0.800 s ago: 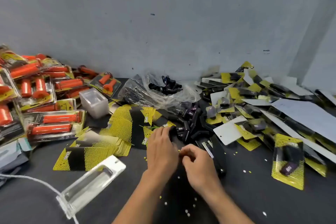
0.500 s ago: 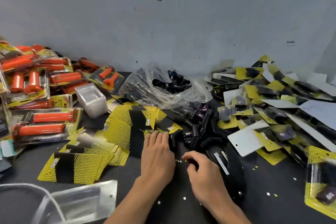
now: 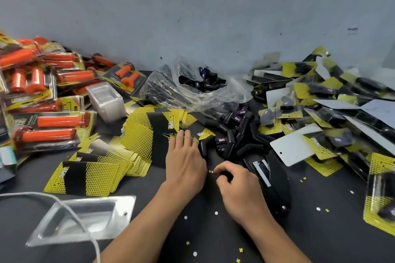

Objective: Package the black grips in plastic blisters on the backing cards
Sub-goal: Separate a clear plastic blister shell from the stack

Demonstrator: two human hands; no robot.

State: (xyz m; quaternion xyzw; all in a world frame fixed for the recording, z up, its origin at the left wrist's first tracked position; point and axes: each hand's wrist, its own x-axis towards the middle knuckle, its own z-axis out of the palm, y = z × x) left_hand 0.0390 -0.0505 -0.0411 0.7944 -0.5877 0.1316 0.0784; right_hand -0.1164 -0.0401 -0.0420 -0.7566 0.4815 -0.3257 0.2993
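Loose black grips (image 3: 237,134) lie heaped at the centre of the dark table (image 3: 320,230). Yellow-and-black backing cards (image 3: 136,141) fan out to their left. A clear plastic blister (image 3: 81,220) lies empty at the lower left. My left hand (image 3: 184,162) lies flat with straight fingers, its fingertips touching the cards' edge beside the grips. My right hand (image 3: 239,188) is just right of it, its fingers curled and thumb pinched around a small dark piece that looks like a black grip, mostly hidden.
A black stapler (image 3: 273,179) lies right of my right hand. Packed black grips on cards (image 3: 320,102) pile up at the right, orange packed grips (image 3: 42,92) at the left. A plastic bag of grips (image 3: 198,85) and stacked blisters (image 3: 106,100) sit behind. A white cord (image 3: 64,203) crosses the blister.
The view has swung left and closer. My left hand has flattened and slid forward onto the cards' edge. My right hand stays curled in nearly the same place.
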